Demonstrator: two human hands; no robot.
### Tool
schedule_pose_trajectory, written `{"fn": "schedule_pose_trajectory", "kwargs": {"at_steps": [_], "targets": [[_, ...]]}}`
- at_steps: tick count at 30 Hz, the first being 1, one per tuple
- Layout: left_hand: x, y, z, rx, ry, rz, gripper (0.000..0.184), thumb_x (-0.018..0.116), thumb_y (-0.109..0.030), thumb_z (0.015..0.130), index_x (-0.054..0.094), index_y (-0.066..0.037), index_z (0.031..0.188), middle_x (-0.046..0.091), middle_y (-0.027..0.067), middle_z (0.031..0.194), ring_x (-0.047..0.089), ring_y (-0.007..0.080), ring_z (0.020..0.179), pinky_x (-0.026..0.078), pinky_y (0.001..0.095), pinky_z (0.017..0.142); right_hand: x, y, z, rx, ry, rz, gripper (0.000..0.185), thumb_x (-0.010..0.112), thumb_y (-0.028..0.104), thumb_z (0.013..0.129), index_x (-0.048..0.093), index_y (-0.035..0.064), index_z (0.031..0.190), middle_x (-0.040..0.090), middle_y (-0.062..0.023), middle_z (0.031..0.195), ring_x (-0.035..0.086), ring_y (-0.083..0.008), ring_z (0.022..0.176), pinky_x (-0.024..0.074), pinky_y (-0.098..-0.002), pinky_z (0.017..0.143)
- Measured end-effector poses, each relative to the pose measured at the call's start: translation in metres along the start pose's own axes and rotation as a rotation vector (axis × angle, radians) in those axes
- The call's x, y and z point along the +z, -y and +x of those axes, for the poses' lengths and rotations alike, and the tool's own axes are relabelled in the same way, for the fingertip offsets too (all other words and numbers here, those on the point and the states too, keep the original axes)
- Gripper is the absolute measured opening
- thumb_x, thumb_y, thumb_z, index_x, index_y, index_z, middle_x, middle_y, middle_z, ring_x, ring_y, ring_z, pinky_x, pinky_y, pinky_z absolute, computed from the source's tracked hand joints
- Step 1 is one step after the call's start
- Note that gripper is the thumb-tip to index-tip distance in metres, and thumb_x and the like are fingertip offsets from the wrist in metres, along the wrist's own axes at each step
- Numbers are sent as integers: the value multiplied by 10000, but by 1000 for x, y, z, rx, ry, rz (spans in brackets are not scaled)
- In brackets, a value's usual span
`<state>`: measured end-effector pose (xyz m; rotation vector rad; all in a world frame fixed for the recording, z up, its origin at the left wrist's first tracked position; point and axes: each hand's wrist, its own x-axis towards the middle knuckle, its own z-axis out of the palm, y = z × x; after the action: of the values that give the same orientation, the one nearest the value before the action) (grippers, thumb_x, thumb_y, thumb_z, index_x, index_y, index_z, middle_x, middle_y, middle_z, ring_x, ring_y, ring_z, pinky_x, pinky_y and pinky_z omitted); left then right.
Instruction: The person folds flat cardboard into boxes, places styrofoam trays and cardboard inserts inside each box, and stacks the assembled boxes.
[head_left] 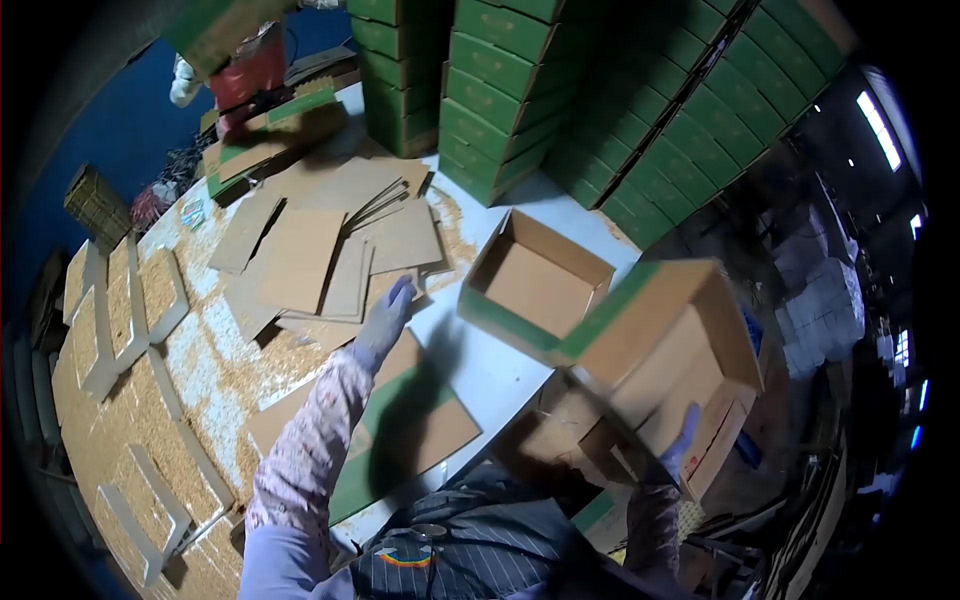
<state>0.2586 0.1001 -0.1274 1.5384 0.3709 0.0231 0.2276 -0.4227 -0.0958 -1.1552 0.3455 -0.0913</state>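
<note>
My left hand (382, 328), in a pale glove, is stretched over the table with its fingers extended, holding nothing. Just beyond its fingertips lies a loose pile of flat cardboard sheets (300, 258). Beneath my left forearm is a flat green-and-brown cardboard piece (432, 425). My right hand (683, 440), also gloved, grips the near wall of an open cardboard box (690, 345), tilted and slightly blurred; some of the fingers are hidden behind that wall. Another open box (540, 272) with green sides sits on the table beside it.
Tall stacks of green boxes (495, 95) stand at the back. Wood shavings (130, 440) and pale angled strips (185, 440) cover the left side. A person in red (250, 75) is at the far left, near green-and-brown cardboard. Flattened cardboard (790, 540) leans at lower right.
</note>
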Motion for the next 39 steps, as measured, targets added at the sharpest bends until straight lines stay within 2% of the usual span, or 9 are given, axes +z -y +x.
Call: {"fn": "schedule_pose_trajectory", "kwargs": {"at_steps": [9,17,20,25,27,29,31,33,39], "targets": [[93,85,177,-267,478,602,1351,745,-729,628,101,74,1502,294,248,1526,300,289,1421,255,331,1148,-32,-20,130,64,253,-118,456,508,286,983,477,-4,1334,555,-143,1274,553,-254,1152,458,-380,978],[118,164,88,-115,168,72,623,354,-497,1015,428,27,1344,624,196,985,577,328,1051,445,396,932,144,-95,239,395,519,-290,465,423,345,1042,449,36,1389,540,-35,1280,499,-129,1192,398,-283,1034],[122,122,37,253,-139,325,420,416,-263,1026,453,21,1334,524,269,1287,490,378,1232,391,406,1049,112,-89,256,309,611,-484,461,393,340,1039,466,23,1364,572,-68,1223,536,-166,1136,442,-303,971],[5,104,-150,125,-430,812,617,533,-264,959,303,0,1467,330,259,1492,311,400,1390,216,463,1167,28,-145,189,667,1250,-749,393,471,250,1013,552,-47,1257,667,-72,989,639,-169,848,533,-284,736],[-29,132,-224,-257,-669,1090,679,528,-346,944,301,39,1455,284,277,1508,214,422,1427,114,520,1178,91,-201,90,820,928,-712,397,539,263,950,551,28,1270,608,-87,1034,610,-222,842,486,-313,687],[-32,162,-280,-307,-539,1138,770,533,-429,928,258,50,1465,219,292,1529,152,427,1443,44,545,1175,184,-214,19,476,998,-982,347,617,199,888,563,14,1177,597,-110,981,581,-255,835,479,-368,711],[-2,164,-303,-341,-439,1211,870,531,-535,899,236,45,1476,186,300,1535,133,429,1448,23,567,1171,194,-295,24,-965,1313,-1408,339,632,175,871,553,16,1159,597,-168,1015,561,-319,929,468,-429,799],[18,163,-308,-354,-490,1146,852,519,-526,910,237,46,1475,189,301,1532,127,433,1449,22,562,1174,227,-260,-13,-947,1393,-1572,361,631,195,868,581,25,1183,576,-214,1032,515,-365,1026,431,-467,895],[-16,112,-323,-126,-769,969,734,585,-379,915,290,-10,1477,223,250,1542,154,439,1443,83,571,1174,292,-155,-53,496,953,-459,321,637,64,868,601,-15,1177,673,-74,1004,635,-142,885,505,-242,776]]}}
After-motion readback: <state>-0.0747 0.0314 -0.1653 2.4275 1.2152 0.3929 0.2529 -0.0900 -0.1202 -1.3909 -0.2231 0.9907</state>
